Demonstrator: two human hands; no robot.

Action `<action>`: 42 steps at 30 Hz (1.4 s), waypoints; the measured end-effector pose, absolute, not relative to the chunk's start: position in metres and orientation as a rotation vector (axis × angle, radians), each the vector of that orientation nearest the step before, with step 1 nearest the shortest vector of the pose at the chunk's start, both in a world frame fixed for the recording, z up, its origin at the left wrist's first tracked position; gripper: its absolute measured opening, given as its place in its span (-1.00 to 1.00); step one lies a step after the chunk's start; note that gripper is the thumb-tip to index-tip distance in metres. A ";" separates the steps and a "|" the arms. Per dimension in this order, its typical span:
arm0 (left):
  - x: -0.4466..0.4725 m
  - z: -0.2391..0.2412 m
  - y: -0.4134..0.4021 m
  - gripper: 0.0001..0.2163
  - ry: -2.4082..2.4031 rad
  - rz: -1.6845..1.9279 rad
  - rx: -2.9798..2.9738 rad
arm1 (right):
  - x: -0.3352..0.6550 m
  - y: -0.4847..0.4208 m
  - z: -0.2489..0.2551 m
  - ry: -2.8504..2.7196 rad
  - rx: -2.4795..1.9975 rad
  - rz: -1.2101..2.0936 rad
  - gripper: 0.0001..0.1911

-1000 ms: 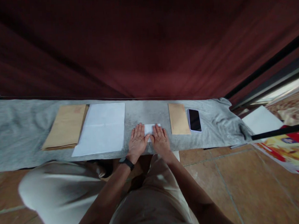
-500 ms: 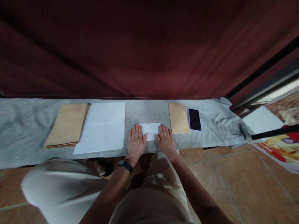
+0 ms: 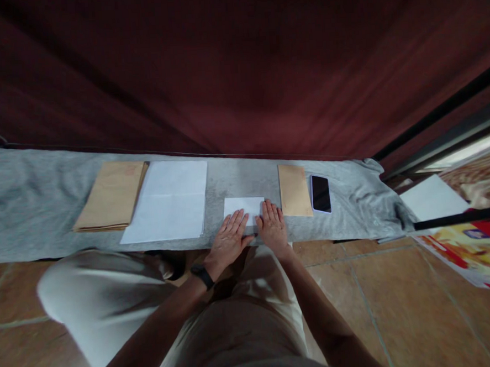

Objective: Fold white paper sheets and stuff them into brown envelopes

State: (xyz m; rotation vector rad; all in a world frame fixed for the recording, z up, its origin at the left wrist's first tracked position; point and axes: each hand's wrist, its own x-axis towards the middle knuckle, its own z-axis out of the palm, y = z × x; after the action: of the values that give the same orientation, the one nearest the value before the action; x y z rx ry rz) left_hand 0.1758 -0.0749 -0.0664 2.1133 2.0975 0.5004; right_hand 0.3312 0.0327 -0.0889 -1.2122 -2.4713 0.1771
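- Two hands lie flat on a small folded white paper (image 3: 243, 205) — our left hand (image 3: 230, 235) covers its near left corner, and our right hand (image 3: 273, 225) presses on its right edge.
- Both palms are spread with the fingers stretched out and pressed down; neither hand grasps anything.
- The folded paper rests on a grey cloth (image 3: 31, 218) spread along the floor, between a stack of white sheets (image 3: 169, 202) on its left and a single brown envelope (image 3: 294, 190) on its right.
- A pile of brown envelopes (image 3: 110, 195) lies just beside the white sheets, on their left.
- A black phone (image 3: 321, 194) lies screen up, close to the right of the single envelope.
- We wear a dark band (image 3: 201, 275) on our left wrist.
- A dark red curtain (image 3: 238, 67) hangs behind the cloth — brown floor tiles (image 3: 380, 297) show in front of it.
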 end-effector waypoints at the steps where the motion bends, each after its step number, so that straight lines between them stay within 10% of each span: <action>1: 0.174 -0.067 -0.078 -0.38 2.104 0.505 2.105 | 0.332 0.033 -0.089 -2.472 -1.211 0.184 -0.38; 42: 0.165 -0.066 -0.087 -0.37 2.170 0.374 2.247 | 0.322 0.063 -0.080 -2.509 -1.159 0.310 -0.49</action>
State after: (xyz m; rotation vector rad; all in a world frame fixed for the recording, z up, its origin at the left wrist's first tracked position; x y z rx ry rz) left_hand 0.1652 -0.0866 -0.0657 2.2473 2.1698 0.3737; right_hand 0.3217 0.0628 -0.0797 -1.1591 -2.5092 0.3097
